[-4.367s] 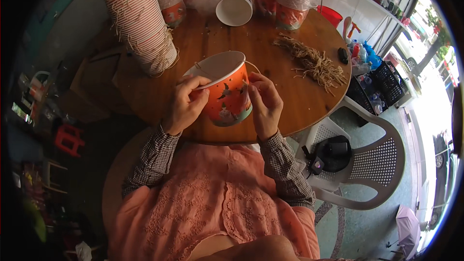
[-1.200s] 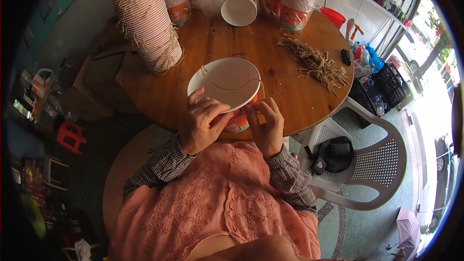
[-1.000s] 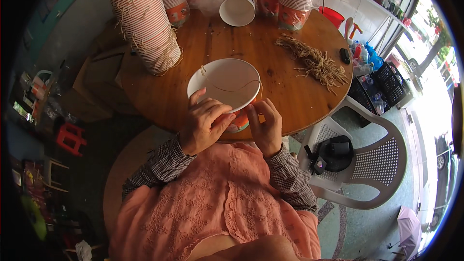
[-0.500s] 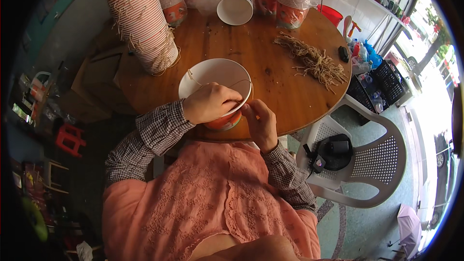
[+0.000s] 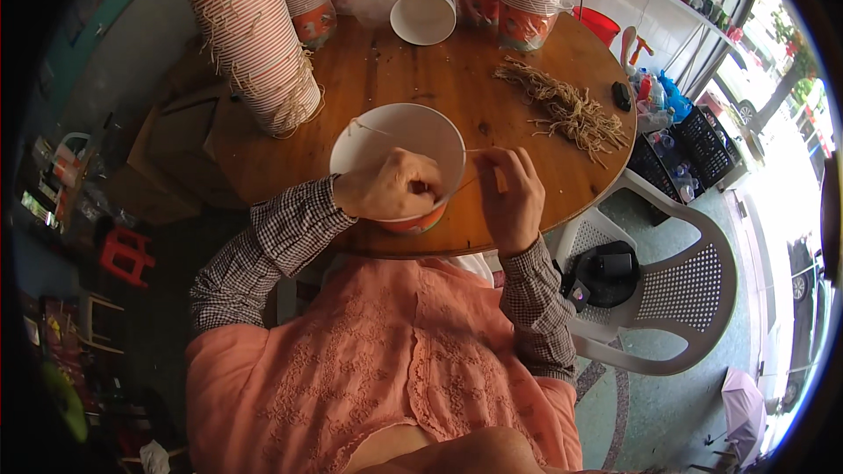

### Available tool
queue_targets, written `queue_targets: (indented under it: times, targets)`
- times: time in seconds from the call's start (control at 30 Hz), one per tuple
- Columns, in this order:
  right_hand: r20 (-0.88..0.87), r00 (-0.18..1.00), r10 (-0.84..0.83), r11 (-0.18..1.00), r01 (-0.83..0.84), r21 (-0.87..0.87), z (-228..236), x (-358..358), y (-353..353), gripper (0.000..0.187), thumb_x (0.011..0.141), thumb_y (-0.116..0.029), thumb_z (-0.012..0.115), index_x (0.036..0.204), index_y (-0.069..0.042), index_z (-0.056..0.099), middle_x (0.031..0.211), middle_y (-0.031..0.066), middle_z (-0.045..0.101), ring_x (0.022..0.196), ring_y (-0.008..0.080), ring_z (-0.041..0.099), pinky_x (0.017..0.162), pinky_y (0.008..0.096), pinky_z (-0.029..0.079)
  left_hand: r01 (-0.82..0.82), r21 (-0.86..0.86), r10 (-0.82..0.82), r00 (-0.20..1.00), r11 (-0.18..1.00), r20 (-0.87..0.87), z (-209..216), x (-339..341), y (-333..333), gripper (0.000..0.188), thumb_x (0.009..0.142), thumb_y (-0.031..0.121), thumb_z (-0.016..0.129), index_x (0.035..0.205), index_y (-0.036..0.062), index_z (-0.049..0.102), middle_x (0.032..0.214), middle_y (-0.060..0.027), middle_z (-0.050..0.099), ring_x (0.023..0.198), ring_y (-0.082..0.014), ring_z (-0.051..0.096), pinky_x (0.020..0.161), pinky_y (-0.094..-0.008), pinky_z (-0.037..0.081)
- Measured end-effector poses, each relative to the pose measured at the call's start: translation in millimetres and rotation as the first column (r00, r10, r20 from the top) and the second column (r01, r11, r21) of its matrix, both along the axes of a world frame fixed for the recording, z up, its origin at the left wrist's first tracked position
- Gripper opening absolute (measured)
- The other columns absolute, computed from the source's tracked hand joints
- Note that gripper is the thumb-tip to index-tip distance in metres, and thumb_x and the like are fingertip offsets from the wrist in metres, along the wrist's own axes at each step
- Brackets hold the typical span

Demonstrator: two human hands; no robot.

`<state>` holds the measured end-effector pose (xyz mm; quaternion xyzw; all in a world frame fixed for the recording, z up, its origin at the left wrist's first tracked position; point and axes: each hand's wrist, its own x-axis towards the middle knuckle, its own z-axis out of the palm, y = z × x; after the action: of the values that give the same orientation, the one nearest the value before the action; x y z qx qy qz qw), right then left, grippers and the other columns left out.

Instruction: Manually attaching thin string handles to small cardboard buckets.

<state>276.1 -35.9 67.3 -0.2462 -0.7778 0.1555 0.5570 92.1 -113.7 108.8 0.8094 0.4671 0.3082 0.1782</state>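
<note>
A paper bucket [image 5: 420, 133], white inside and orange outside, stands near the table's front edge, its mouth tilted toward me. My left hand [image 5: 395, 189] reaches over the near rim with curled fingers inside the bucket; what they grip is hidden. Just right of the rim, my right hand [image 5: 511, 197] pinches a thin tan cord [image 5: 474, 151] between thumb and forefinger. The cord runs through the right side of the bucket near the rim. Its other end shows at the bucket's left inner wall.
On the round wooden table [image 5: 378, 70], a tall stack of corded buckets [image 5: 263, 44] leans at left. Bagged bucket stacks [image 5: 527, 0] and a white-mouthed bucket [image 5: 423, 17] stand behind. A bundle of cords [image 5: 571, 114] lies right, near a small black object [image 5: 622, 96]. A plastic chair [image 5: 685, 298] stands at right.
My right hand has moved right and up, away from the bucket wall, drawing the cord out. The bucket has shifted slightly right. My left hand's fingers have curled in more.
</note>
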Motion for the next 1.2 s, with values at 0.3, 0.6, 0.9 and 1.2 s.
queue_targets:
  times: [0.3,0.6,0.9,1.2]
  targets:
    - [0.074,0.928,0.365,0.928,-0.356,-0.113,5,-26,-9,0.013,0.082,-0.013,0.067,0.093,-0.008,0.065,0.077,0.0036,0.067,0.068,0.0193,0.066,0.100,0.0413,0.039,-0.189,0.431,0.257,0.961,0.882,-0.105,15,-20,-18,0.009,0.078,0.000,0.061,0.087,0.0015,0.063,0.083,-0.0099,0.062,0.076,-0.0255,0.061,0.069,-0.0345,0.049]
    - [0.083,0.921,0.381,0.924,-0.375,-0.082,0,-42,-33,0.014,0.081,-0.014,0.068,0.092,-0.006,0.066,0.080,0.0050,0.068,0.069,0.0225,0.063,0.089,0.0390,0.044,-0.384,0.486,0.292,0.922,0.785,0.256,-2,1,-33,0.016,0.085,0.003,0.062,0.101,0.0032,0.062,0.090,-0.0101,0.063,0.081,-0.0249,0.064,0.074,-0.0325,0.051]
    - [-0.358,0.839,0.410,0.773,-0.528,-0.353,3,-47,-44,0.008,0.085,-0.005,0.068,0.090,0.001,0.065,0.080,0.0057,0.067,0.074,0.0134,0.062,0.068,0.0260,0.049,-0.462,0.210,0.406,0.876,0.862,0.260,-21,-1,-56,0.012,0.088,0.017,0.065,0.094,0.0069,0.067,0.085,-0.0043,0.070,0.078,-0.0195,0.068,0.106,-0.0415,0.032]
    - [-0.567,0.744,0.354,0.666,-0.626,-0.405,4,-49,-48,0.010,0.089,-0.009,0.066,0.087,-0.001,0.062,0.076,0.0013,0.063,0.068,0.0072,0.057,0.069,0.0238,0.049,-0.492,0.134,0.415,0.828,0.860,0.377,-21,2,-61,0.007,0.087,0.013,0.065,0.089,0.0064,0.066,0.083,-0.0045,0.069,0.077,-0.0197,0.067,0.104,-0.0399,0.034]
